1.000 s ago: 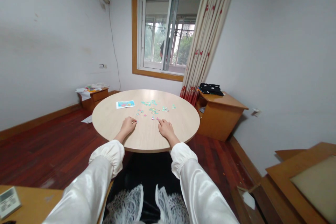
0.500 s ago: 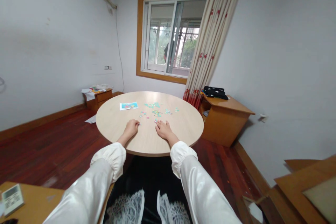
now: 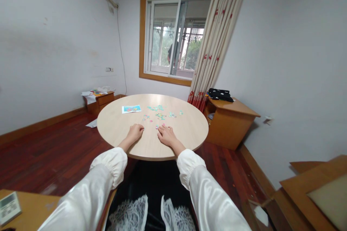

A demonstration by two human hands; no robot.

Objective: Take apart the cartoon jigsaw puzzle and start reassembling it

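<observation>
My left hand rests on the round table, its fingers pinched together around a small puzzle piece that is mostly hidden by the fingertips. To its right, my right hand lies palm down with fingers apart. The tip of one finger touches or nearly touches a small puzzle piece. A pink piece shows just beyond the same hand's fingers. Farther back lie loose puzzle pieces in several small groups, mostly green and blue. A picture card lies flat at the back left.
Behind the table's right side stands a wooden cabinet with a black spotted cloth on top. A low drawer unit with papers is at the far left. A wooden surface bearing a calculator-like device is at lower left.
My right hand has shifted slightly left and toward me, and the small piece at its fingertip moved with it. A pink piece now shows by its fingers. My left hand stays put.
</observation>
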